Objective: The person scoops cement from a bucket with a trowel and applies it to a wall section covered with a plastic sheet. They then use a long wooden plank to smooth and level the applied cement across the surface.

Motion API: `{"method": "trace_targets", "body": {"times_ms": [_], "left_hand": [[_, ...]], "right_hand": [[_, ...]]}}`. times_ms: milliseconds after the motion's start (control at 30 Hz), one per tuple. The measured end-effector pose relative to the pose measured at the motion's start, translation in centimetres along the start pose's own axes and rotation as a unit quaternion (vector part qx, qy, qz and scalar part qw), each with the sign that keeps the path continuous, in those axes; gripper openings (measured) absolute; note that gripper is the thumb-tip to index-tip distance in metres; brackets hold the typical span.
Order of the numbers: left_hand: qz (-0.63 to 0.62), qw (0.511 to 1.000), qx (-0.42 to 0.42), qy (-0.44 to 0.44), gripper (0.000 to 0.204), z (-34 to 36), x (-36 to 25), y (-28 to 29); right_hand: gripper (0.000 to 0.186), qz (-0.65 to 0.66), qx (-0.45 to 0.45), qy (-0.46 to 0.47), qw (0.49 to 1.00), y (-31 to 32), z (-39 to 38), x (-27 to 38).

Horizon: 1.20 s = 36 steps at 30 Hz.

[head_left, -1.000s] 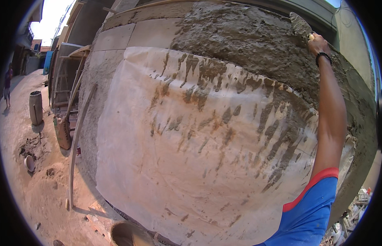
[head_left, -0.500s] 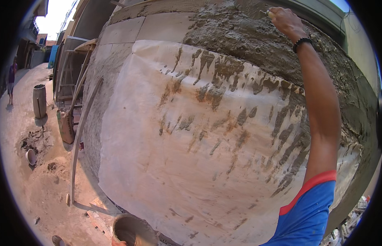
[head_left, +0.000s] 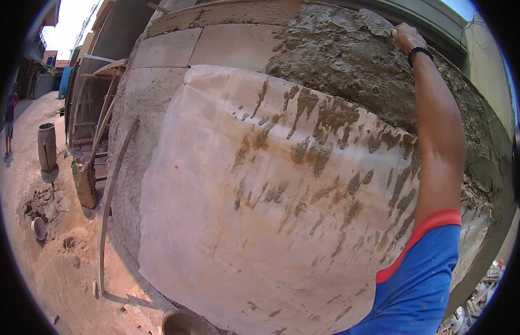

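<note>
High on the wall at the upper right, my right hand (head_left: 409, 38) is closed around the pale handle of a trowel (head_left: 376, 23). Its grey blade lies at the wet mortar (head_left: 338, 61), near the top of the wall. Below the mortar hangs a whitish plastic sheet (head_left: 215, 178), streaked with drips and brown stains. A mortar-smeared bucket (head_left: 170, 322) shows only in part at the bottom edge. My left hand is out of view.
A curved wooden pole (head_left: 107, 218) leans on the wall. Behind it are wooden scaffolding (head_left: 81, 103) and a cement sack (head_left: 84, 187). A tall drum (head_left: 46, 148), a pale bucket (head_left: 39, 228), sand piles and a person (head_left: 10, 120) are along the lane.
My right hand has moved right along the wall top, and the trowel blade now shows. The bucket has sunk lower in view, and the left fingers at its rim have gone out of sight.
</note>
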<state>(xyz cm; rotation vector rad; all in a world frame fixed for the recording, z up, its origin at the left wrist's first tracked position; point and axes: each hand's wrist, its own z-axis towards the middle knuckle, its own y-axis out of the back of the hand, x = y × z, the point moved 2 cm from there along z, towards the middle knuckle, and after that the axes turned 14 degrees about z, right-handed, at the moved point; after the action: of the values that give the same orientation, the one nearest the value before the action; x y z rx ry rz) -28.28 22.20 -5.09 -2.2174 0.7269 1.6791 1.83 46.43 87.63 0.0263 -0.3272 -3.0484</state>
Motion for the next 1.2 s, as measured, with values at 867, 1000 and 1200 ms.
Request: {"method": "trace_targets", "body": {"times_ms": [867, 1000, 1200], "left_hand": [[0.006, 0.997, 0.066, -0.026, 0.069, -5.5, 2.5, -0.8], [0.002, 0.998, 0.066, -0.017, 0.069, -7.8, 4.8, -0.6], [-0.008, 0.997, 0.078, -0.009, 0.070, -9.8, 6.8, 0.5]], "right_hand": [[0.038, 0.030, -0.043, -0.073, 0.996, 6.3, -13.5, -22.1], [0.044, 0.086, -0.091, -0.125, 0.984, 8.7, -16.8, -30.2], [0.051, 0.331, 0.030, -0.104, 0.937, 7.6, -33.5, -29.9]]}}
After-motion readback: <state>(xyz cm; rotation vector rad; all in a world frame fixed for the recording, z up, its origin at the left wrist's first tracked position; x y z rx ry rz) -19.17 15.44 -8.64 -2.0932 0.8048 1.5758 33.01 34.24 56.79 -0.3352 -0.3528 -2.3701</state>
